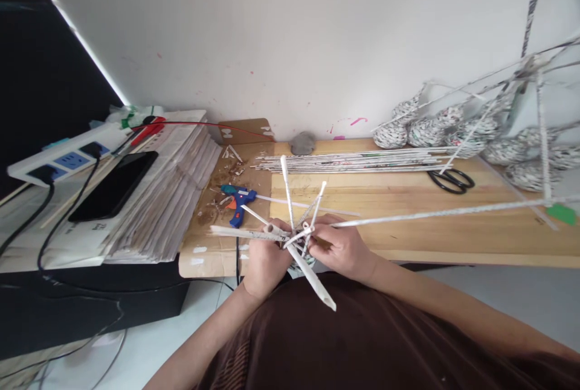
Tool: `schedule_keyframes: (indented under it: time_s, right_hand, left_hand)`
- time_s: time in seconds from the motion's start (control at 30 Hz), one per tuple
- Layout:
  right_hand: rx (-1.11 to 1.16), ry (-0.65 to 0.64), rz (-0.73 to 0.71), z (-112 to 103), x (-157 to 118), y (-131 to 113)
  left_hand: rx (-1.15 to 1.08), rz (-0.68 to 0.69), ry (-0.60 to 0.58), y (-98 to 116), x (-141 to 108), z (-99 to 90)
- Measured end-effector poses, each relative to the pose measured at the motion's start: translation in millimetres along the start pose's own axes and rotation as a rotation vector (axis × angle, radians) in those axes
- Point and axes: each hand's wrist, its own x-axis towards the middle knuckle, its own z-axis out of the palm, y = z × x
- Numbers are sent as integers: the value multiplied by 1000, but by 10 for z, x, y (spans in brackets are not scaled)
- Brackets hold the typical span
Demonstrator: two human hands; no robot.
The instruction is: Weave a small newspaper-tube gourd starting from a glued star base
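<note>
Close to my body, at the table's front edge, is a small woven paper piece (302,262) with rolled paper tubes sticking out on all sides. My left hand (267,260) is closed around its left side. Fingers of my right hand (338,245) pinch a tube at its right side. A long thin paper tube (435,214) runs from my right hand toward the far right. One thick tube (317,284) points down over my brown clothing. The lower part of the woven piece is mostly hidden by my hands.
A blue glue gun (242,204) lies on cardboard (203,242) left of my hands. Behind are a bundle of paper tubes (353,160) and black-handled scissors (451,182). Woven paper pieces (426,130) stand back right. Stacked paper (167,197) holds a phone (115,186) and power strip (70,157).
</note>
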Motion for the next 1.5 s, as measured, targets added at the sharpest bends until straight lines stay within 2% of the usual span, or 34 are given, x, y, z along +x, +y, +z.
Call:
schedule_keyframes:
  time_s: [0.13, 0.2, 0.27, 0.37, 0.53, 0.67, 0.83, 0.97, 1.1, 1.23, 1.3, 1.4, 1.5]
  right_hand:
    - [151, 64, 190, 61, -59, 60]
    - [210, 89, 304, 82, -64, 56]
    - [235, 85, 352, 86, -58, 30]
    - [282, 98, 300, 76, -57, -6]
    - [394, 128, 197, 61, -93, 3]
    - [529, 177, 228, 34, -115, 2]
    - [481, 141, 207, -14, -127, -29]
    - [461, 173, 134, -32, -120, -17]
    - [433, 248, 63, -83, -43, -24]
    - [572, 427, 85, -157, 106, -95]
    - [629, 450, 103, -173, 151, -114]
    - [582, 361, 200, -153, 110, -67]
    - [393, 127, 344, -103, -51, 36]
  left_hand:
    - [-39, -87, -72, 4, -11, -14]
    - [-13, -83, -62, 4, -11, -19]
    - [25, -48, -57, 5, -5, -22]
    - [46, -29, -65, 6, 0, -23]
    - [-39, -90, -73, -53, -34, 0]
    - [-45, -82, -67, -118, -65, 23]
    - [-63, -82, -35, -80, -64, 27]
    - [-57, -69, -18, -16, -57, 28]
    - [-24, 39, -35, -12, -47, 11]
    - [31, 186, -102, -34, -38, -31]
    - [66, 225, -125, -47, -36, -42]
    - [94, 269, -103, -57, -35, -38]
    - [100, 313, -47, -43, -27, -35]
